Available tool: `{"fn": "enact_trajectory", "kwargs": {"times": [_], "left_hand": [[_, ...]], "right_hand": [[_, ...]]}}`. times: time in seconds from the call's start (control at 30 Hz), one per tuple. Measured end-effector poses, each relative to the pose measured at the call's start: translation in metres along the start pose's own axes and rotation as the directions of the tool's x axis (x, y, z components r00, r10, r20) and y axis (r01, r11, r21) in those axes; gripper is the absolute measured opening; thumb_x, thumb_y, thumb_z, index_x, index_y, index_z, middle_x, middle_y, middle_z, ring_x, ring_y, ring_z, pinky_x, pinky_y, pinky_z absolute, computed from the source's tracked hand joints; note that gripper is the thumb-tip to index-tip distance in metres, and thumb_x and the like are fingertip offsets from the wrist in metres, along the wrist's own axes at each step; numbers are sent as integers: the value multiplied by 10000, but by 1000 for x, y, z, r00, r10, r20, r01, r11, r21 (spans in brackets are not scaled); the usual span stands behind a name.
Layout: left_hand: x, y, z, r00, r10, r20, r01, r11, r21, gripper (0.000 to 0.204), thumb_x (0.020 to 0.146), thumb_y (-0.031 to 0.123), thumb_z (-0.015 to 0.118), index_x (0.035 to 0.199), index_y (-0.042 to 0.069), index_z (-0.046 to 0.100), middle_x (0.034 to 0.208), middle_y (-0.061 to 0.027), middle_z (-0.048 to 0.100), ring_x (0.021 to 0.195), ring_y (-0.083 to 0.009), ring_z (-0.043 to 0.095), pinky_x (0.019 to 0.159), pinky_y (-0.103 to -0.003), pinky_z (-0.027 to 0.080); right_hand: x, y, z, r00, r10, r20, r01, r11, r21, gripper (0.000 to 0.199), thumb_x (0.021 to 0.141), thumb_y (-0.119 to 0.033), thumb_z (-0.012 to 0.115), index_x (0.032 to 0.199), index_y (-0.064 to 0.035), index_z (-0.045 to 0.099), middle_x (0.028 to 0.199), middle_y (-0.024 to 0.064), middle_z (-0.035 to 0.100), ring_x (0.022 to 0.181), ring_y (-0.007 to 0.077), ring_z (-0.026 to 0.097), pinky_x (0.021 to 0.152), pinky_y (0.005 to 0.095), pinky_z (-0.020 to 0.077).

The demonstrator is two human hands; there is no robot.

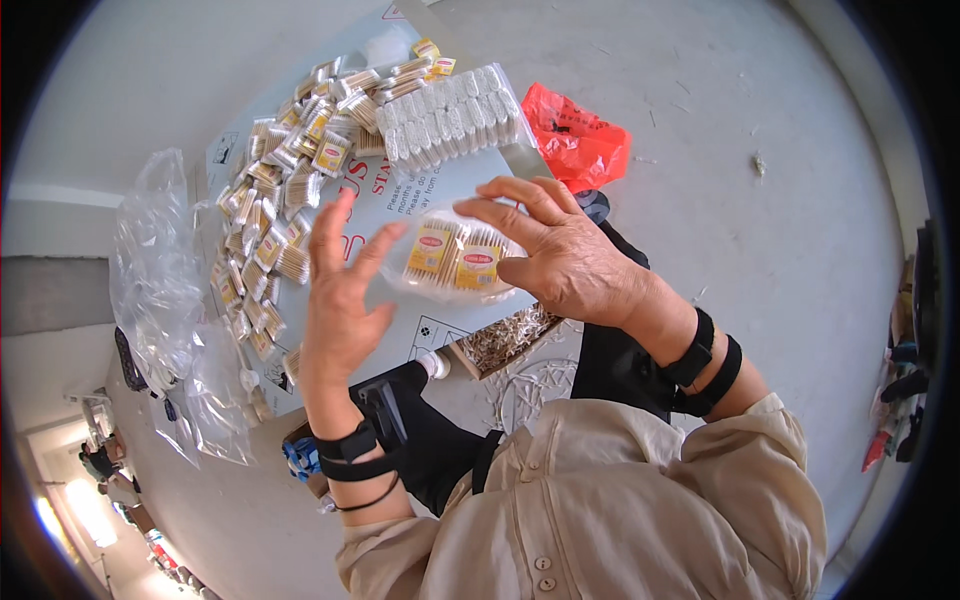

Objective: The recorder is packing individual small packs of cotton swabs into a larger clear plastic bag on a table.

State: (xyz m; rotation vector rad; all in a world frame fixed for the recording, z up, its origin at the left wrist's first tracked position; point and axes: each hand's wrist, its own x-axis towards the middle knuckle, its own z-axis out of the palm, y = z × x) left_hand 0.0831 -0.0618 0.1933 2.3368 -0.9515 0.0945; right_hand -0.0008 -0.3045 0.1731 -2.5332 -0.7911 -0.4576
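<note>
A clear plastic bag (443,282) with packs of cotton swabs (478,268) inside, bearing yellow and red labels, is over the light-blue board in front of me. My right hand (575,255) grips this bag at its right side, thumb against the near part and fingers curved over the far edge. To the left of the bag, my left hand (345,295) is open, its fingers spread and slightly blurred, holding nothing. A large heap of small cotton swab packs (300,185) lies beyond it on the board.
White-tipped bundles in clear wrap (450,118) stand in rows at the board's (390,335) far side. A red plastic bag (575,135) lies beside them. Large clear plastic bags (165,290) hang at the left. Below the near edge, a box (505,340) holds loose swabs.
</note>
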Motion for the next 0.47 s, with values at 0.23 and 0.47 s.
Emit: {"fn": "enact_trajectory", "kwargs": {"times": [0.23, 0.47], "left_hand": [[-1, -18, 31, 982, 139, 130, -129, 988, -87, 624, 564, 13, 811, 1150, 168, 664, 1263, -79, 542, 995, -243, 578, 840, -345, 526], [-9, -41, 46, 979, -30, 203, 95, 944, -317, 545, 730, 35, 755, 1238, 152, 596, 923, -37, 578, 702, -154, 531, 664, -312, 513]], "right_hand": [[-15, 6, 28, 964, 260, -63, -237, 940, 247, 169, 666, -95, 760, 787, -21, 670, 1301, 224, 515, 1212, 410, 491, 961, 447, 458], [-19, 17, 27, 938, 335, 84, -333, 814, 476, 91, 740, -21, 679, 720, 23, 603, 1244, 210, 575, 1093, 360, 589, 869, 364, 507]]}}
